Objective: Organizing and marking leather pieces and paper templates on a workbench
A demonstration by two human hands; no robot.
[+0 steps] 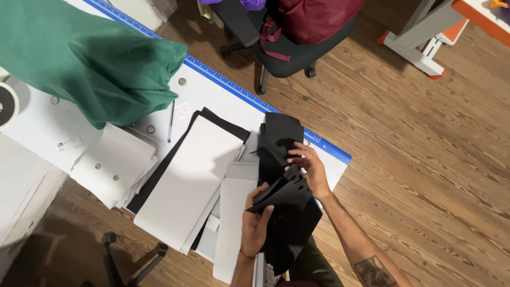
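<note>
Head view, looking straight down: two bare hands close together over the near corner of a white desk, both clamped on a sheaf of black cut fabric pieces. Left hand low in the picture, fingers curled round the sheaf's lower left edge, thumb on top. Right hand higher and to the right, fingertips pinching the upper layers as if fanning them apart. Long axis of the sheaf running roughly from the bottom of the picture up and away, upper end lying on the desk by the blue ruler strip along the desk's edge, lower end hanging past the corner toward the body. Just left of the hands, a stack of long white pattern pieces on a black layer, parallel to the sheaf. Farther left, a heap of green cloth. Beyond the desk, wooden floor and a black office chair carrying a maroon bag.
</note>
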